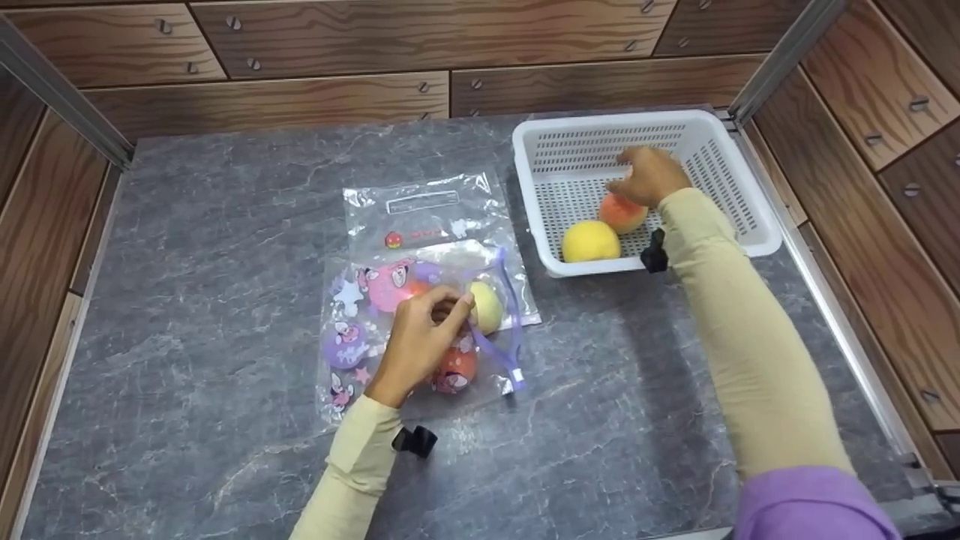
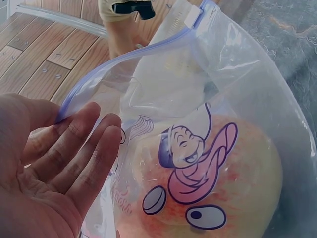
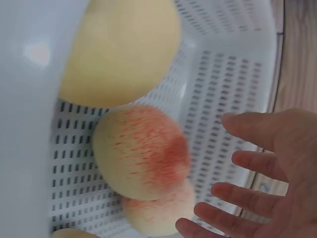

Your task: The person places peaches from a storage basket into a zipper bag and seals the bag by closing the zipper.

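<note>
My left hand (image 1: pixel 421 337) pinches the purple zip edge of a clear printed zip bag (image 1: pixel 345 346) between thumb and forefinger; its other fingers stay looser. The bag's mouth gapes toward the right. Inside show a pale yellow fruit (image 1: pixel 487 307) and a reddish one (image 1: pixel 456 367); in the left wrist view a red-and-yellow peach (image 2: pixel 247 168) shows through the film. Over the white basket (image 1: pixel 541 225), my right hand (image 1: pixel 651 176) has its fingers spread and holds nothing. Near it in the basket are a peach (image 3: pixel 141 151), another peach partly behind it (image 3: pixel 158 213) and a yellow fruit (image 1: pixel 591 241).
A flat clear bag (image 1: pixel 420 217) lies partly under the printed one, close to the basket's left side. The grey marbled table (image 1: pixel 210 300) extends left and in front. Wood-patterned panels (image 1: pixel 337 37) and metal posts border it at the back and sides.
</note>
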Demonstrator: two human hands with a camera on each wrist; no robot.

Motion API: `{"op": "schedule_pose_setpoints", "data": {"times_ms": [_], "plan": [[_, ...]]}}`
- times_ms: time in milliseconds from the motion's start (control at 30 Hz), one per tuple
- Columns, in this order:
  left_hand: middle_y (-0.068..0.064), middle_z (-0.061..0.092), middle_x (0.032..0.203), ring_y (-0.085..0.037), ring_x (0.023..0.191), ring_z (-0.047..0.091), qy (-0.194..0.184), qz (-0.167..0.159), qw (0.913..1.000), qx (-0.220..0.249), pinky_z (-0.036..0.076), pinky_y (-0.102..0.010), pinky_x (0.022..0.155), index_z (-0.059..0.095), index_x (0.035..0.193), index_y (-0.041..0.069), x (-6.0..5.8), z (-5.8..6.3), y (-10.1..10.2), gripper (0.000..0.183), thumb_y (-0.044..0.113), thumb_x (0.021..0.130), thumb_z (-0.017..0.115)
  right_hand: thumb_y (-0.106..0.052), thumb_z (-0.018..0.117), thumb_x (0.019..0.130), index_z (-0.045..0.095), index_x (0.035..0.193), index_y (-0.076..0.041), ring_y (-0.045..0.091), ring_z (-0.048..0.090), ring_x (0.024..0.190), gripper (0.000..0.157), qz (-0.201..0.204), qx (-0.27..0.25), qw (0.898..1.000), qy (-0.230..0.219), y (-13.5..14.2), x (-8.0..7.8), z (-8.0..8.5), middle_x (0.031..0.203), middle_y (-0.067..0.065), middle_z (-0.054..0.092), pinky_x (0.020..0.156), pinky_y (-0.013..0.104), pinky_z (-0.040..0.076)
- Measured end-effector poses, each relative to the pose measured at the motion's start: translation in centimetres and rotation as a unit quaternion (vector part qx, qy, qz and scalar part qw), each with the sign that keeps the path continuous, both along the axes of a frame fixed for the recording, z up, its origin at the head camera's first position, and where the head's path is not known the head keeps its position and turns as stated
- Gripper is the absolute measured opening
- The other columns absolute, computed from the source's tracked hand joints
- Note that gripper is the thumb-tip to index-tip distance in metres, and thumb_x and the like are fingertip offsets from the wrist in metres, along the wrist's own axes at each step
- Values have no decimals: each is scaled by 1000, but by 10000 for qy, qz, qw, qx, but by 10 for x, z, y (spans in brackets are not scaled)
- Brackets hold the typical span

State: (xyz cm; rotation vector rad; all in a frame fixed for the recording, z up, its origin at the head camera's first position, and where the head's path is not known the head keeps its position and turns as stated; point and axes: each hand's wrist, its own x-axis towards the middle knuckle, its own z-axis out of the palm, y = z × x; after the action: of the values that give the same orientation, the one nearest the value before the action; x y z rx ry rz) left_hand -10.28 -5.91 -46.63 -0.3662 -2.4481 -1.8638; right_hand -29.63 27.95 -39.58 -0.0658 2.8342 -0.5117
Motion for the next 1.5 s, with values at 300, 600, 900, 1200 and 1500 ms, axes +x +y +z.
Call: {"op": "schedule_pose_setpoints", "data": {"times_ms": [300,600,900,1200,1500], "plan": [[-5,73,81,-16,75,70,93,-80,9999,39,60,-27,71,71,91,2,0,-1,0,17,14,100,65,-27,68,92,51,141,7,49,51,124,62,-235,-99,9990,-376,10,-2,-19,136,34,53,104,61,42],[-3,72,81,-15,74,69,37,-81,10000,39,60,-28,70,71,92,3,1,0,0,17,16,101,65,-23,73,88,48,138,13,47,48,124,66,-1,-136,9977,-661,13,0,-25,137,36,49,102,58,44],[-2,72,82,-13,75,69,-43,-77,10000,-2,60,-27,71,72,94,4,1,0,1,16,16,101,64,-22,76,81,39,139,7,42,50,112,75,0,-318,9966,-764,19,6,-39,129,30,51,98,56,45],[-3,73,79,-14,71,68,-37,-88,10000,20,59,-27,67,72,92,3,2,0,3,19,17,101,64,-17,79,83,42,135,5,43,49,113,67,-214,-855,9959,-216,26,17,-32,129,32,51,97,55,43],[-2,72,78,-14,68,67,-127,32,9999,-72,59,-27,64,72,92,3,3,1,5,19,18,101,64,-21,80,86,45,137,2,34,55,106,66,-795,-1668,9808,629,19,34,-15,126,27,55,86,41,48]]}}
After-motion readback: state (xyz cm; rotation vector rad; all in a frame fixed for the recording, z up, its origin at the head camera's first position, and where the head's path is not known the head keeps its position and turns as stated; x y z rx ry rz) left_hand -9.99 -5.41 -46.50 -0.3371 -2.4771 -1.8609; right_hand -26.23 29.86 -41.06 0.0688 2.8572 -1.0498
